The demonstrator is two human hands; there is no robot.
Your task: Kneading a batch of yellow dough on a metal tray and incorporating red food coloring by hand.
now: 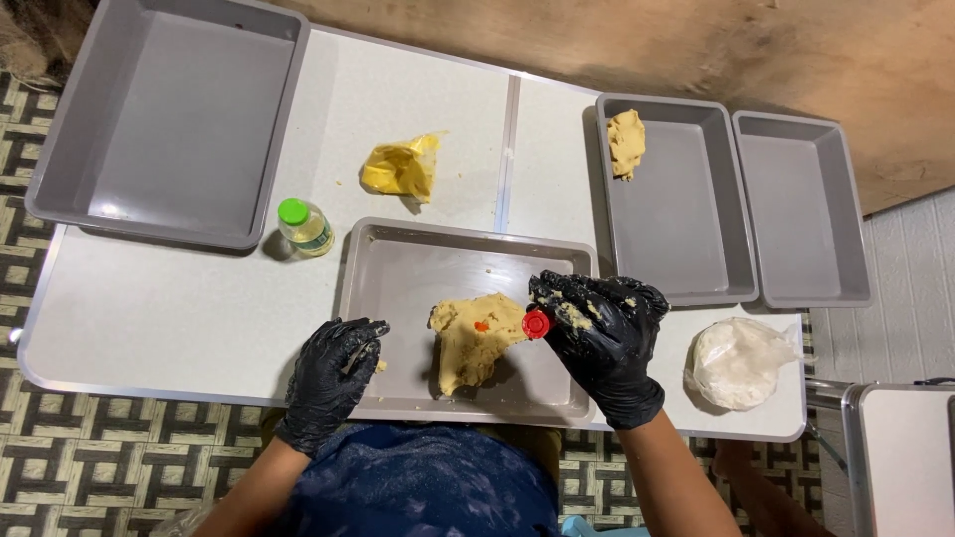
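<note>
A lump of yellow dough lies in the grey tray in front of me, with an orange-red spot on its top. My right hand, in a black glove smeared with dough, holds a small red-capped bottle tipped over the dough's right edge. My left hand, also gloved in black, rests on the tray's left rim with its fingers curled and nothing in it.
A small oil bottle with a green cap stands left of the tray. A yellow wrapper lies behind it. A large grey tray sits far left; two narrower trays right, one holding dough. A bag of white flour lies near the right edge.
</note>
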